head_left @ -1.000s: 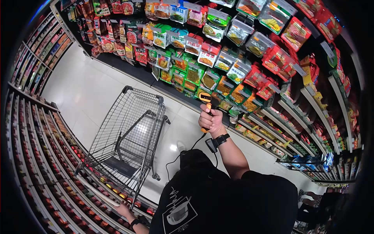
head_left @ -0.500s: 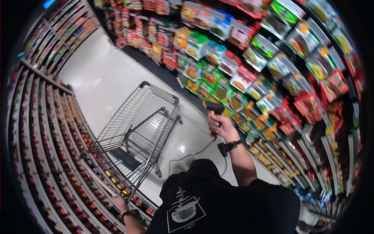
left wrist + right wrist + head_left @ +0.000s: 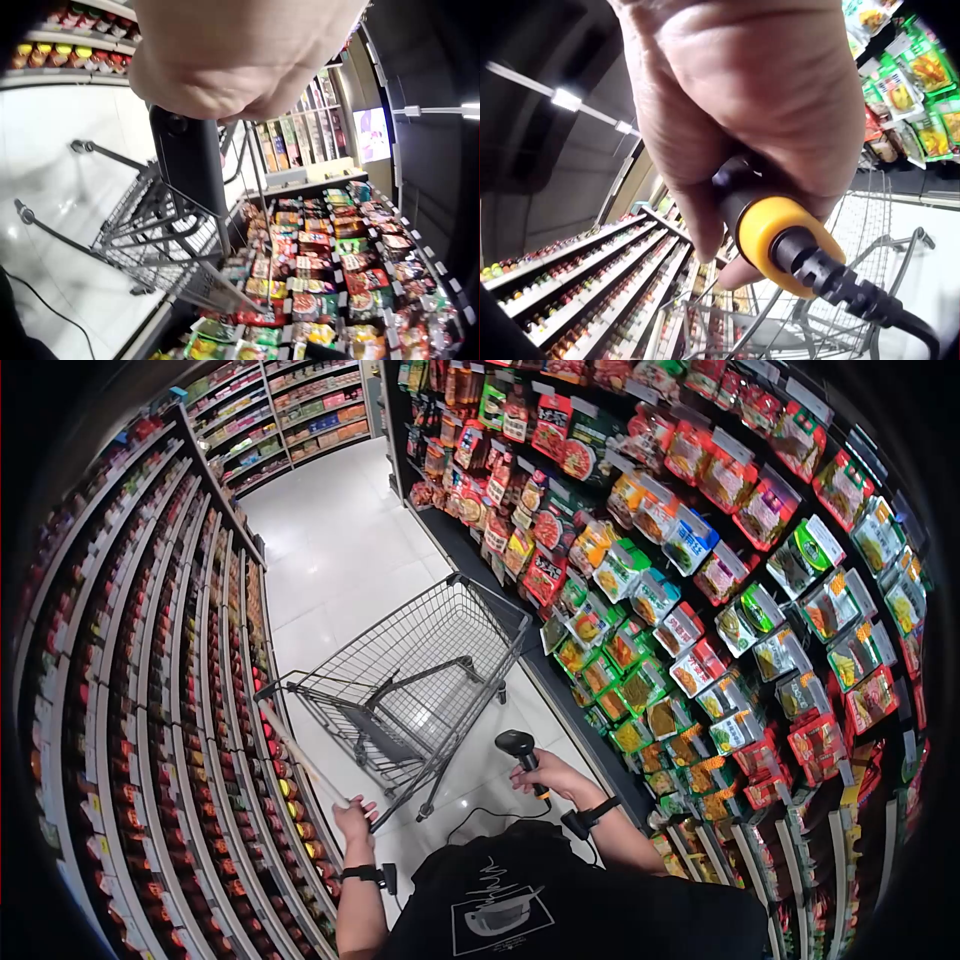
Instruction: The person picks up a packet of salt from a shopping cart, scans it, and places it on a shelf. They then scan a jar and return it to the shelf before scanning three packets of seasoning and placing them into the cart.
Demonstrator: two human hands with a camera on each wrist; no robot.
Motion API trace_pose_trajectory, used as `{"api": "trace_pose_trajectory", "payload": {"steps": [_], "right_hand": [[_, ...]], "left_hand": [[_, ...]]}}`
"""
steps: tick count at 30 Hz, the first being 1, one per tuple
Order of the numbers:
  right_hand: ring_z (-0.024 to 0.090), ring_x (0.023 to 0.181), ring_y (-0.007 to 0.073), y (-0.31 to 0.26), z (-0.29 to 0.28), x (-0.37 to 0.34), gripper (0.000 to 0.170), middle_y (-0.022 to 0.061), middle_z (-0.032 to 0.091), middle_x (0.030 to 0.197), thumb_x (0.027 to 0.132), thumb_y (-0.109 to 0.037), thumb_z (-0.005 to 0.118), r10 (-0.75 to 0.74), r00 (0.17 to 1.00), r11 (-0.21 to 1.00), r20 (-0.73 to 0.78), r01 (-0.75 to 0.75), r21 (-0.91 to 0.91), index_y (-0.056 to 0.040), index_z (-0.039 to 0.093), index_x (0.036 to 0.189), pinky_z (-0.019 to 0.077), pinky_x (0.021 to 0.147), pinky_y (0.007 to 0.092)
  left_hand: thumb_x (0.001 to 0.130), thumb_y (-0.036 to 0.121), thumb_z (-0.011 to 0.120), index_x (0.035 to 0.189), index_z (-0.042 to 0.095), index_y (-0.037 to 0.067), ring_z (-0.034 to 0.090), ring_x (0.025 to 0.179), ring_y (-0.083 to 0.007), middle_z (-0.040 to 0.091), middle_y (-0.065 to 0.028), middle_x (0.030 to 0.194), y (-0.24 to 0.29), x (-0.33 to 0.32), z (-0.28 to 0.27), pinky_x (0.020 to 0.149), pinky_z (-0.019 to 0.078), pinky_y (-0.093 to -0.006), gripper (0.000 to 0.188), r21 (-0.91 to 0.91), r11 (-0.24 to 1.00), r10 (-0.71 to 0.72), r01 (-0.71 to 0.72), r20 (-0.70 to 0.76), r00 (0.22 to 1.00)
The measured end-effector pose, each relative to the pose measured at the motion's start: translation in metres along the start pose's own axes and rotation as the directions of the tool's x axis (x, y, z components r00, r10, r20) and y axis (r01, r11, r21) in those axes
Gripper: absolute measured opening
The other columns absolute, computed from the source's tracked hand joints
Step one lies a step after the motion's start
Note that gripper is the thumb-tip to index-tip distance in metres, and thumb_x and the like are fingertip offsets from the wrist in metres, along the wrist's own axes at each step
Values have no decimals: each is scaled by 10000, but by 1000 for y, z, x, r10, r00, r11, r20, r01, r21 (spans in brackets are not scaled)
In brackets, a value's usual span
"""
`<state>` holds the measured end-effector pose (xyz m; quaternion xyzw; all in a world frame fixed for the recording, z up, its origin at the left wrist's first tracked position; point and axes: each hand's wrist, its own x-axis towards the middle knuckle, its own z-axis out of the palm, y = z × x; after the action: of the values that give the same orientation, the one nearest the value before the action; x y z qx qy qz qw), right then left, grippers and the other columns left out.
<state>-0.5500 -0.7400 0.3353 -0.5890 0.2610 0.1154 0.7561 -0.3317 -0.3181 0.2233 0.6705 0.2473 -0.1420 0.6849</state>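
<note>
My right hand [image 3: 550, 773] grips a black and orange barcode scanner [image 3: 514, 743] by its handle, with the scanner's head raised beyond the fingers. In the right wrist view, the fingers wrap the grip and a black cable [image 3: 911, 326] runs out of its yellow-orange base. A grey wire shopping cart [image 3: 425, 645] stands ahead of me, angled across the aisle. My left hand [image 3: 353, 820] rests at the near end of its pale handle bar [image 3: 310, 765], fingers loosely extended. In the left wrist view, a black end piece [image 3: 187, 161] shows below that hand.
Hanging bags of packaged food [image 3: 690, 630] cover the rack on the right. Shelves of jars [image 3: 180, 710] line the left side, close to the cart handle. Pale floor [image 3: 340, 530] leads to another shelf unit [image 3: 290, 410]. The scanner cable [image 3: 480, 815] loops near my body.
The head view has turned up along the aisle. My right hand has brought the scanner down and back from the hanging bags. My left hand stays by the cart handle, its fingers now visibly loosened.
</note>
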Motion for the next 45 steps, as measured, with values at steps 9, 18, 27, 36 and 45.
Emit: {"api": "trace_pose_trajectory", "payload": {"steps": [9, 18, 27, 36, 45], "right_hand": [[791, 974, 207, -14, 123, 54, 376, 131, 744, 1207, 1056, -118, 668, -127, 990, 991, -54, 125, -38, 30, 562, 1386, 670, 784, 339], [785, 839, 258, -44, 182, 69, 424, 149, 770, 878, 1008, -267, 779, -251, 942, 861, -224, 111, -497, -33, 631, 1329, 597, 732, 412], [746, 1030, 459, -28, 168, 156, 455, 261, 766, 1062, 993, -275, 792, -398, 889, 807, -227, 221, -547, -28, 616, 1332, 580, 868, 503], [777, 929, 395, -57, 120, 219, 446, 193, 787, 986, 979, -352, 795, -349, 903, 826, -249, 171, -538, -76, 651, 1298, 591, 824, 507], [777, 863, 430, -98, 69, 286, 430, 195, 791, 874, 954, -353, 775, -298, 903, 875, -311, 129, -467, -25, 672, 1211, 613, 809, 532]], "left_hand": [[1036, 228, 680, 1161, 603, 22, 754, 831, -263, 707, -117, 1016, 12, -16, 75, 649, 606, -387, 253, 77, 996, -78, 55, 350, 933], [961, 194, 732, 1226, 697, 10, 700, 1065, -396, 738, -187, 1163, 123, 43, 34, 935, 561, -486, 325, 663, 171, 505, -729, 576, 643], [914, 202, 812, 1468, 610, 145, 385, 1571, -424, 584, -138, 1487, 194, 149, 70, 1325, 225, -664, 593, 646, -431, 362, -630, 763, 535], [955, 310, 779, 1175, 738, 122, 592, 1288, -366, 721, -96, 1223, 188, 179, 155, 1292, 269, -679, 292, 694, -449, 221, -563, 697, 682], [942, 362, 797, 1057, 801, 196, 695, 1102, -296, 785, -31, 1048, 219, 232, 207, 1008, 437, -524, 202, 622, -402, 27, -672, 742, 670]]}}
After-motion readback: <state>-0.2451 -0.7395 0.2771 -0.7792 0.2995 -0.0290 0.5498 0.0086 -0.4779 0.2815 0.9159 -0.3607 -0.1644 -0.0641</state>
